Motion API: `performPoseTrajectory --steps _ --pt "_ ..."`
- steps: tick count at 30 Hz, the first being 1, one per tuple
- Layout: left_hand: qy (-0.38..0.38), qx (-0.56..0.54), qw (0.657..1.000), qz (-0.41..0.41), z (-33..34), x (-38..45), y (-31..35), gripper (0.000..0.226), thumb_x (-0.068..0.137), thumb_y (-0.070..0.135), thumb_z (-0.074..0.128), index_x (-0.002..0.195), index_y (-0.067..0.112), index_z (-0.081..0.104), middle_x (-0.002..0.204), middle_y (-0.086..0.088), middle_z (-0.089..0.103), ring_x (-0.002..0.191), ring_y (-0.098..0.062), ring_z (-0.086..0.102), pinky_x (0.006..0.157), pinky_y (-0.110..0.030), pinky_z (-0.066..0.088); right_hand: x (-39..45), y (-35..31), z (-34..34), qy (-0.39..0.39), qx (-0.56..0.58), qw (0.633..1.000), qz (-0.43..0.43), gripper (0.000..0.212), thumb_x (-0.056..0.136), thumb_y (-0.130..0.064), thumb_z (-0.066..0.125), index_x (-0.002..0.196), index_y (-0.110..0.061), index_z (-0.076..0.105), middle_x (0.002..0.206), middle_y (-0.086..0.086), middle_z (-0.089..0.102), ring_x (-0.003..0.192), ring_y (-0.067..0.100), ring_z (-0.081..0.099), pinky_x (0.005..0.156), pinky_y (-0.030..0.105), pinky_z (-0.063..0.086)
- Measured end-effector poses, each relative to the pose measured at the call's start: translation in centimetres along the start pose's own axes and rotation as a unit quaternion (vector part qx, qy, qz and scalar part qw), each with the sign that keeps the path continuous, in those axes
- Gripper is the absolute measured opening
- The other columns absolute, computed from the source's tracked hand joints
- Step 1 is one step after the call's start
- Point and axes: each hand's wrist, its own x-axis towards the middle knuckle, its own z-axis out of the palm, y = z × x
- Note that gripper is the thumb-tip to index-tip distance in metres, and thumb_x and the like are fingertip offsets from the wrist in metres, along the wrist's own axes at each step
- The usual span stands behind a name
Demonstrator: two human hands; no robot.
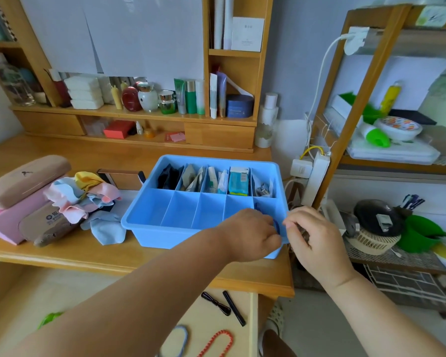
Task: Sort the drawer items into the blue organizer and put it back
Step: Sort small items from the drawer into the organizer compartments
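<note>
Both the left hand (250, 234) and right hand (310, 233) met at the blue organizer's (150, 222) near right compartment, fingers curled, apparently loading something; the hold was not discernible.

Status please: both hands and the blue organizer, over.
Left hand and right hand meet at near right corner of blue organizer, curled on something small. Front compartments mostly empty. Nothing blocking.
</note>
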Motion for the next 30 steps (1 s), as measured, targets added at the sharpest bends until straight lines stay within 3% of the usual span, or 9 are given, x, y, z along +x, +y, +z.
performPoseTrajectory --steps 3,6,9,12,15,20,24,28,30 --pt "-0.053 0.061 0.997 -0.014 0.1 1.0 -0.2 0.064 0.095 0.046 0.016 0.069 0.008 0.060 0.082 -0.012 0.057 0.079 -0.023 0.048 0.086 -0.035 0.037 0.1 0.9 -0.5 -0.016 -0.025 0.999 0.024 0.014 0.088 -0.006 0.058 0.087 -0.005 0.071 0.091 0.005 0.068 0.097 0.021 0.062 0.086 0.026 0.045" --pt "-0.063 0.034 0.997 -0.025 0.7 1.4 -0.7 0.058 0.097 0.055 0.031 0.065 0.011 0.049 0.072 -0.009 0.056 0.073 -0.020 0.046 0.084 -0.034 0.037 -0.2 1.2 -0.7 -0.027 -0.027 0.999 0.027 0.014 0.085 0.000 0.062 0.092 -0.005 0.073 0.096 0.004 0.069 0.096 0.018 0.062 0.085 0.030 0.051" --pt "0.015 0.060 0.998 -0.004 1.1 0.3 -1.1 0.048 0.094 0.053 0.043 0.093 0.011 0.066 0.095 -0.003 0.059 0.093 -0.019 0.048 0.101 -0.033 0.032 -0.4 1.0 -1.0 -0.009 -0.026 0.999 0.030 0.013 0.086 -0.001 0.062 0.091 -0.005 0.073 0.094 0.002 0.069 0.090 0.016 0.063 0.078 0.029 0.054" --pt "0.140 -0.033 0.990 -0.005 1.7 -1.8 -1.4 0.047 0.090 0.044 0.057 0.125 0.014 0.061 0.120 -0.002 0.054 0.115 -0.018 0.046 0.105 -0.028 0.032 -0.3 0.6 -1.2 0.020 -0.020 0.999 0.045 0.013 0.087 -0.001 0.061 0.090 -0.005 0.072 0.093 0.002 0.069 0.087 0.016 0.063 0.076 0.025 0.050" --pt "0.250 -0.106 0.962 -0.029 2.4 -4.5 -1.4 0.043 0.087 0.029 0.063 0.125 0.008 0.061 0.123 -0.006 0.058 0.117 -0.021 0.053 0.101 -0.028 0.041 -0.3 -0.5 -1.4 0.030 -0.014 0.999 0.037 0.013 0.087 -0.002 0.061 0.093 -0.006 0.072 0.093 0.002 0.069 0.088 0.015 0.063 0.076 0.024 0.049" --pt "0.302 -0.082 0.949 -0.025 5.0 -11.9 -2.4 0.033 0.085 0.016 0.063 0.118 0.009 0.065 0.128 -0.007 0.058 0.119 -0.022 0.054 0.103 -0.031 0.040 -2.5 -4.4 1.0 0.002 -0.017 0.999 -0.029 0.019 0.083 -0.008 0.063 0.099 -0.009 0.073 0.105 0.001 0.069 0.099 0.017 0.063 0.091 0.026 0.047" --pt "0.288 -0.133 0.936 -0.154 9.4 -20.0 -4.0 0.030 0.081 0.003 0.066 0.107 0.016 0.069 0.119 0.003 0.059 0.104 -0.010 0.057 0.090 -0.023 0.045 -7.5 -7.1 6.2 -0.087 -0.011 0.992 -0.093 0.020 0.079 -0.014 0.064 0.097 -0.016 0.074 0.116 -0.001 0.066 0.099 0.020 0.062 0.092 0.035 0.048" --pt "0.263 -0.208 0.865 -0.373 12.9 -27.5 -6.0 0.030 0.081 -0.003 0.065 0.097 0.022 0.071 0.105 0.013 0.062 0.091 -0.008 0.063 0.077 -0.011 0.045 -11.4 -8.1 11.4 -0.325 0.030 0.944 0.041 0.031 0.092 -0.035 0.053 0.122 -0.036 0.060 0.132 -0.027 0.044 0.090 -0.005 0.059 0.089 0.017 0.045" --pt "0.265 -0.234 0.826 -0.439 13.7 -30.1 -7.0 0.034 0.083 0.000 0.063 0.093 0.032 0.066 0.097 0.016 0.063 0.084 -0.002 0.062 0.070 -0.004 0.042 -12.0 -8.5 13.7 -0.395 0.033 0.916 0.070 0.034 0.093 -0.041 0.049 0.127 -0.040 0.054 0.128 -0.030 0.045 0.084 -0.008 0.054 0.083 0.013 0.045"
